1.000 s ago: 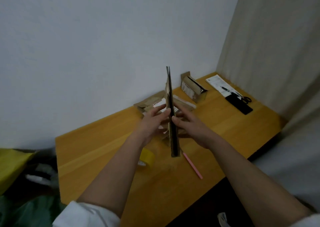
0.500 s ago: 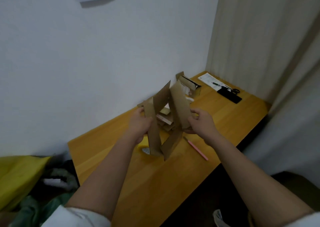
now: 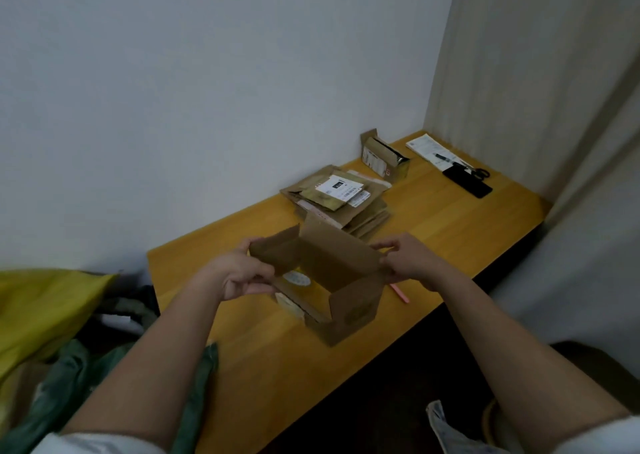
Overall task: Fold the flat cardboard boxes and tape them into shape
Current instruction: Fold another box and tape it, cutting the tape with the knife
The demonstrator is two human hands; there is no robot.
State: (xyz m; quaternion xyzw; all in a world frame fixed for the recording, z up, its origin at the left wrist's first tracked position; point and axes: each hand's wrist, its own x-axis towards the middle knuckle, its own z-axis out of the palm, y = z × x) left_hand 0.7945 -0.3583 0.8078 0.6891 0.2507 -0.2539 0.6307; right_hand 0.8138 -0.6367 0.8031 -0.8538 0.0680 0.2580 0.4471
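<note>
The left hand point(image 3: 242, 275) grips one end of the opened cardboard box point(image 3: 325, 273); the right hand point(image 3: 412, 261) pinches the other end. The box is held above the worktop point(image 3: 450, 225), in front of a stack of flat boxes point(image 3: 341, 199).

Both bare forearms reach forward, sleeves pushed back near the elbows. The left hand point(image 3: 242, 275) is curled, fingers folded under and thumb on top, gripping the box point(image 3: 332, 273). The right hand point(image 3: 408, 257) seems to pinch its opposite edge between thumb and fingertips.
</note>
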